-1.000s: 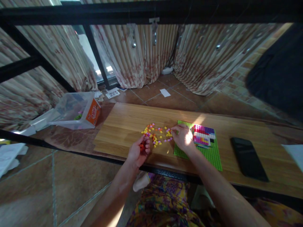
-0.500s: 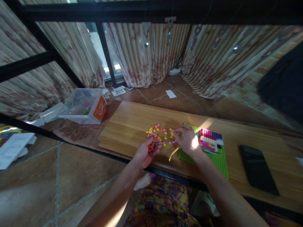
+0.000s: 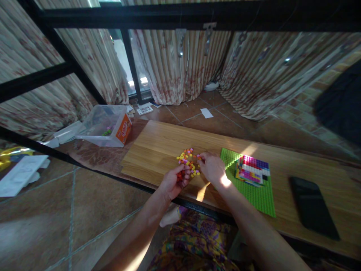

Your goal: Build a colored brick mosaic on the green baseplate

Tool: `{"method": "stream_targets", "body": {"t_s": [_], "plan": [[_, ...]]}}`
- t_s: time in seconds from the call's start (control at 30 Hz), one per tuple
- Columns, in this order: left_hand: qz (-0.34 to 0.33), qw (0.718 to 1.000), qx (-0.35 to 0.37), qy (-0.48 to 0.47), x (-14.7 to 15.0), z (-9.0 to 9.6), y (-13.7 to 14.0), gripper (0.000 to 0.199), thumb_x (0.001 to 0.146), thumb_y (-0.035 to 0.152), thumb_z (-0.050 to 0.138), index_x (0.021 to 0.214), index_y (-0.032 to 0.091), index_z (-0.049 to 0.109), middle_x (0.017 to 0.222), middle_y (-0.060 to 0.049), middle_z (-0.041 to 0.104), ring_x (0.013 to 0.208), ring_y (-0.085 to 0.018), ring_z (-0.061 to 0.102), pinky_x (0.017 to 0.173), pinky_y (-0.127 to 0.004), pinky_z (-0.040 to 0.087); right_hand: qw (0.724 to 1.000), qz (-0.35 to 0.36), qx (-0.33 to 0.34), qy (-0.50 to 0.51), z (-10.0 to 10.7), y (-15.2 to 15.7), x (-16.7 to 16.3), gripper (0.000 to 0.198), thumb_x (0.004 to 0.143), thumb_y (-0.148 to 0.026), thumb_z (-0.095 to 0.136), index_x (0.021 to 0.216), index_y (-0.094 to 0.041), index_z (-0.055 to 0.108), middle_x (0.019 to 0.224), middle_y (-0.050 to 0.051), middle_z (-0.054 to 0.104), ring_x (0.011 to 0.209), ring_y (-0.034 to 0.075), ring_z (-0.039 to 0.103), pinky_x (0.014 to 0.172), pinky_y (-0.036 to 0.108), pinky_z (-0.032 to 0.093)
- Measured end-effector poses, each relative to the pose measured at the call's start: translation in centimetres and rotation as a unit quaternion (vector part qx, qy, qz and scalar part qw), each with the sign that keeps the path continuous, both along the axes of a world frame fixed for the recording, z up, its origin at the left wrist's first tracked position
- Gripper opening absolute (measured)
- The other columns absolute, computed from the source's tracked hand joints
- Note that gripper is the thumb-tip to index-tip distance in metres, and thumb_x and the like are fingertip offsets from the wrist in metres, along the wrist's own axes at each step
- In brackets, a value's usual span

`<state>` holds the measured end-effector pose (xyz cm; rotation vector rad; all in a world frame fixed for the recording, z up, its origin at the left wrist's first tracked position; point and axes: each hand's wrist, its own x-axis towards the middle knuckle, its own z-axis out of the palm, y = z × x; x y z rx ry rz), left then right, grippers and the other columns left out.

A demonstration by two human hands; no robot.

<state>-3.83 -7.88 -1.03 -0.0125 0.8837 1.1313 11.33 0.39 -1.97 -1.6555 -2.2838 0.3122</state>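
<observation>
Bricks, tiny plastic ones in yellow, pink and orange [image 3: 188,161], lie heaped mid-desk, bare wood open behind them toward the far edge of the light wooden desk [image 3: 158,145]. Left hand [image 3: 174,182], at the near edge, cups a few red-orange pieces in curled fingers. Right hand [image 3: 212,168] pinches into the heap; its fingertips hide what they grip. Green studded baseplate [image 3: 254,192] sits just right

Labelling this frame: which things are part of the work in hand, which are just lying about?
In use:
left hand, cupping red bricks
right hand, at the loose bricks
green baseplate
brick build on it

Lying about:
phone
plastic tub
paper on the floor
</observation>
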Motion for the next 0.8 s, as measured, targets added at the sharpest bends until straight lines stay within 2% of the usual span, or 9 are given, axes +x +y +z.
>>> {"method": "stream_targets", "body": {"t_s": [0.13, 0.2, 0.37, 0.43, 0.6, 0.7, 0.8], "plan": [[-0.015, 0.998, 0.02, 0.049, 0.3, -0.1, -0.1, 0.012, 0.081, 0.021, 0.063, 0.078, 0.01, 0.063, 0.065, 0.001, 0.054, 0.048, -0.003, 0.046, 0.039, -0.013, 0.032, 0.999, 0.001, -0.001, 0.045, 0.0, -0.8, -0.1, 0.018, 0.087, -0.021, 0.051, 0.095, -0.02, 0.068, 0.096, 0.007, 0.071, 0.091, 0.021, 0.063, 0.08, 0.031, 0.044], [-0.021, 0.996, 0.035, 0.081, 0.6, -0.1, 0.0, 0.017, 0.078, 0.027, 0.068, 0.079, 0.011, 0.064, 0.066, 0.001, 0.054, 0.048, -0.003, 0.046, 0.039, -0.014, 0.029, 0.996, 0.018, -0.007, 0.088, 0.5, -1.5, 0.2, 0.02, 0.087, -0.021, 0.052, 0.101, -0.02, 0.066, 0.096, 0.006, 0.071, 0.09, 0.02, 0.063, 0.082, 0.031, 0.045], [-0.066, 0.985, 0.089, 0.135, 1.0, 0.3, 0.1, 0.034, 0.068, 0.041, 0.077, 0.071, 0.011, 0.061, 0.062, 0.002, 0.053, 0.046, -0.002, 0.04, 0.039, -0.015, 0.018, 0.975, 0.163, -0.014, 0.151, 2.8, -3.9, 0.6, 0.027, 0.087, -0.02, 0.051, 0.112, -0.023, 0.06, 0.092, 0.004, 0.069, 0.086, 0.018, 0.062, 0.079, 0.029, 0.047], [-0.08, 0.981, 0.1, 0.147, 1.1, 0.4, 0.0, 0.034, 0.066, 0.039, 0.079, 0.068, 0.011, 0.06, 0.058, 0.004, 0.05, 0.044, -0.001, 0.036, 0.039, -0.015, 0.016, 0.969, 0.182, -0.017, 0.168, 3.2, -4.6, 0.7, 0.027, 0.086, -0.018, 0.051, 0.111, -0.023, 0.06, 0.088, 0.003, 0.068, 0.083, 0.017, 0.062, 0.077, 0.028, 0.047], [-0.095, 0.988, 0.088, 0.081, 1.0, 0.1, -0.2, 0.033, 0.063, 0.034, 0.081, 0.074, 0.009, 0.062, 0.061, 0.003, 0.051, 0.045, 0.001, 0.032, 0.039, -0.013, 0.013, 0.958, 0.158, -0.042, 0.235, 2.5, -5.1, 0.6, 0.024, 0.086, -0.02, 0.052, 0.108, -0.022, 0.06, 0.088, 0.002, 0.067, 0.081, 0.016, 0.062, 0.078, 0.029, 0.048], [-0.083, 0.993, 0.075, 0.029, 0.6, -0.2, -0.2, 0.032, 0.063, 0.029, 0.082, 0.076, 0.009, 0.06, 0.063, 0.004, 0.05, 0.045, 0.002, 0.031, 0.038, -0.011, 0.012, 0.947, 0.113, -0.075, 0.29, 1.5, -4.4, 1.1, 0.022, 0.086, -0.024, 0.053, 0.106, -0.022, 0.061, 0.086, 0.002, 0.068, 0.08, 0.016, 0.064, 0.074, 0.028, 0.049], [-0.067, 0.994, 0.085, 0.028, -0.1, -0.1, -0.1, 0.028, 0.066, 0.027, 0.08, 0.074, 0.01, 0.059, 0.065, 0.003, 0.05, 0.045, 0.002, 0.031, 0.037, -0.01, 0.013, 0.958, 0.081, -0.066, 0.267, 0.4, -3.2, 1.9, 0.014, 0.084, -0.026, 0.055, 0.094, -0.022, 0.065, 0.083, 0.001, 0.068, 0.076, 0.015, 0.063, 0.07, 0.027, 0.048]]}}
